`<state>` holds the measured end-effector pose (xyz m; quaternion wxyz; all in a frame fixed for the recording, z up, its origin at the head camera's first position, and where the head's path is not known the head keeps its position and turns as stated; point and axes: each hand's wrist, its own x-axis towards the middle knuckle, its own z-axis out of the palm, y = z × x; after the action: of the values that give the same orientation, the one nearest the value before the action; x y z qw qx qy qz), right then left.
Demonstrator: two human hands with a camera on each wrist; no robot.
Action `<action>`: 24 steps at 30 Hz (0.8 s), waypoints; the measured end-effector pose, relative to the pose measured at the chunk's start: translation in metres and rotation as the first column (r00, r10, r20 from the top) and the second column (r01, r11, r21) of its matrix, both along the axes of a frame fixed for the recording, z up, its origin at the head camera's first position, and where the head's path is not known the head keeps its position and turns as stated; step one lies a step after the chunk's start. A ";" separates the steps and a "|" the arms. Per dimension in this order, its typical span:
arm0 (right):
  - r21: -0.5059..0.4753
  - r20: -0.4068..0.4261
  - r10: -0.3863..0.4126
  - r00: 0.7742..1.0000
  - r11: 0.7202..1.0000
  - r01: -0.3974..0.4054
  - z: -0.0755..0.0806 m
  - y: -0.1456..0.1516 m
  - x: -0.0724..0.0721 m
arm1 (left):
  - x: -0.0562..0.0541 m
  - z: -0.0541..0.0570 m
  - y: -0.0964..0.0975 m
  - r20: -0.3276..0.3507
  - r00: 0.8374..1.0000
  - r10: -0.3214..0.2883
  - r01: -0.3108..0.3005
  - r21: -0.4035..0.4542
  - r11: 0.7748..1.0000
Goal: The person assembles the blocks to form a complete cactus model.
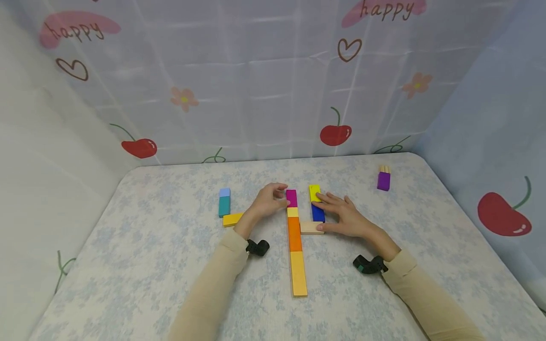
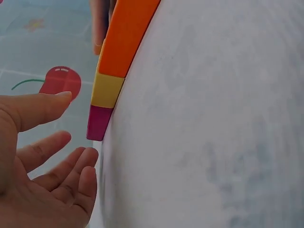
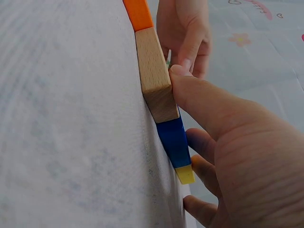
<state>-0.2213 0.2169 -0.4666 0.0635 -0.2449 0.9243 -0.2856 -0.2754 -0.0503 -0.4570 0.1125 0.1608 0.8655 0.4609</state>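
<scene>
A column of blocks runs up the middle of the table: a pale yellow-orange block [image 1: 299, 274], an orange block [image 1: 295, 234], a short yellow block [image 1: 293, 212] and a magenta block [image 1: 292, 198] at the far end. Beside the magenta block is my left hand [image 1: 268, 200], its fingers loosely bent with nothing between them. My right hand [image 1: 344, 217] spreads over a second group: a plain wooden block [image 1: 309, 228], a blue block [image 1: 317, 213] and a yellow block [image 1: 314, 191]. Its thumb touches the wooden block, which lies against the orange one. The other fingers lie along the blue and yellow blocks.
Left of my left hand stand a light blue block [image 1: 224, 192], a teal block [image 1: 224, 206] and a golden yellow block [image 1: 232, 219], partly behind the wrist. At the back right lies a purple bundle with pale sticks [image 1: 384, 181]. A printed curtain [image 1: 264, 94] hangs behind the table.
</scene>
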 end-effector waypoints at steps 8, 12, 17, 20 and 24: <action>-0.010 -0.017 0.014 1.000 1.000 -0.014 0.001 0.001 0.001 | 0.023 0.023 -0.026 -0.072 0.997 -0.002 0.002 0.004 1.000; -0.008 -0.030 0.024 0.999 1.000 -0.024 0.000 0.001 0.001 | 0.034 0.031 -0.048 -0.147 0.989 0.012 -0.010 0.011 1.000; 0.001 -0.040 0.026 0.999 1.000 -0.026 0.001 0.003 0.001 | 0.049 0.038 -0.077 -0.227 0.974 0.022 -0.005 0.074 0.997; -0.001 -0.037 0.023 0.999 1.000 -0.023 0.002 0.003 0.001 | 0.059 0.039 -0.095 -0.257 0.966 0.042 -0.017 0.097 0.995; -0.001 -0.026 0.021 0.999 1.000 -0.021 0.002 0.001 0.001 | 0.070 0.037 -0.116 -0.278 0.957 0.084 -0.063 0.087 0.994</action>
<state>-0.2201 0.2181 -0.4647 0.0541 -0.2584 0.9222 -0.2824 -0.2056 -0.1664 -0.4197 -0.0349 0.1965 0.8596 0.4703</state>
